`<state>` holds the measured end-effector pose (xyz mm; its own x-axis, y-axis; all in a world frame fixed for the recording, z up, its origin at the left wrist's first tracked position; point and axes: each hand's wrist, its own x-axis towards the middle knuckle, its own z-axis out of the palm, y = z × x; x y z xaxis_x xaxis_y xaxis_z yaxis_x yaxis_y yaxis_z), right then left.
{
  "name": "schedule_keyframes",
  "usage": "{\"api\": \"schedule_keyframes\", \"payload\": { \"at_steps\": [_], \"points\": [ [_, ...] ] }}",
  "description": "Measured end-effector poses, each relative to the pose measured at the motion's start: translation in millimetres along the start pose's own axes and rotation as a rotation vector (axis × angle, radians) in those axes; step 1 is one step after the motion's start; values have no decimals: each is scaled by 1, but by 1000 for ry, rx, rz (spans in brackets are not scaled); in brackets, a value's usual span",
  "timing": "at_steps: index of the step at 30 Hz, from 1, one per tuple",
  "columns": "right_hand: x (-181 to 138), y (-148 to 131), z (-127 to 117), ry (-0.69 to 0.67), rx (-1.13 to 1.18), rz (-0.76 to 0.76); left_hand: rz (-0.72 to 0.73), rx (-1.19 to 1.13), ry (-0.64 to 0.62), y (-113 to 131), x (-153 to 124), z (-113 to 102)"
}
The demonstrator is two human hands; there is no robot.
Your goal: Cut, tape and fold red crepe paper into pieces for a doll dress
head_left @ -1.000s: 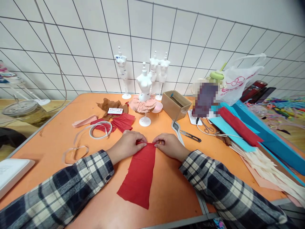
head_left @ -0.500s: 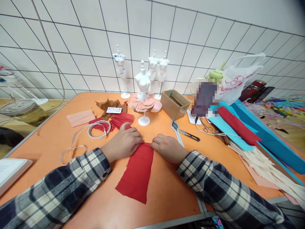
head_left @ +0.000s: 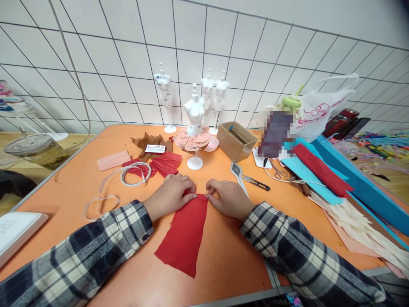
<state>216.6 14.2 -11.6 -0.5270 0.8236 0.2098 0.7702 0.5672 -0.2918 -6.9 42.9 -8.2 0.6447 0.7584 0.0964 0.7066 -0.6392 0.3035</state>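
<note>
A strip of red crepe paper [head_left: 185, 238] lies flat on the orange table, its far edge narrow and folded over. My left hand [head_left: 174, 192] pinches the left corner of that edge between thumb and fingers. At the right corner, my right hand [head_left: 228, 197] pinches the same edge. Just beyond my hands stands a small white mannequin [head_left: 194, 110] wearing a ruffled pink paper skirt [head_left: 193, 140]. Left of it lie a gathered piece of red paper [head_left: 166, 163] and a roll of white tape [head_left: 136, 173].
Thread snips [head_left: 255, 182] and a grey-handled tool [head_left: 236, 170] lie beyond my right hand, near a cardboard box [head_left: 238, 143]. Scissors [head_left: 281, 172], coloured paper and a plastic bag [head_left: 319, 111] are on the right. A white device [head_left: 19, 234] sits at the left edge.
My fingers have curled up at the far edge of the red paper, with the thumbs now showing. The view has shifted slightly; the paper stays in place.
</note>
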Motion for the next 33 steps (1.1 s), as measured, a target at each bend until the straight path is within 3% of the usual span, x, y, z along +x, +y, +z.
{"api": "schedule_keyframes", "payload": {
  "at_steps": [3, 9, 15, 23, 27, 30, 33],
  "points": [
    [0, 0, 4, 40, 64, 127, 1, -6, -3, -1, -2, 1],
    [2, 0, 11, 1, 163, 95, 55, -54, 3, -3, -5, 3],
    [3, 3, 6, 151, 291, 37, 71, -149, 31, -4, -1, 3],
    [5, 5, 10, 160, 407, 94, 104, -153, 115, 0, -3, -1],
    [5, 6, 7, 268, 484, 85, 38, -311, 125, -1, -2, 3],
    [0, 3, -2, 477, 463, -9, 70, -358, 98, -4, 0, 5],
    [-8, 0, -7, 579, 356, -192, -21, -285, 296, -10, 1, -1]
  ]
}}
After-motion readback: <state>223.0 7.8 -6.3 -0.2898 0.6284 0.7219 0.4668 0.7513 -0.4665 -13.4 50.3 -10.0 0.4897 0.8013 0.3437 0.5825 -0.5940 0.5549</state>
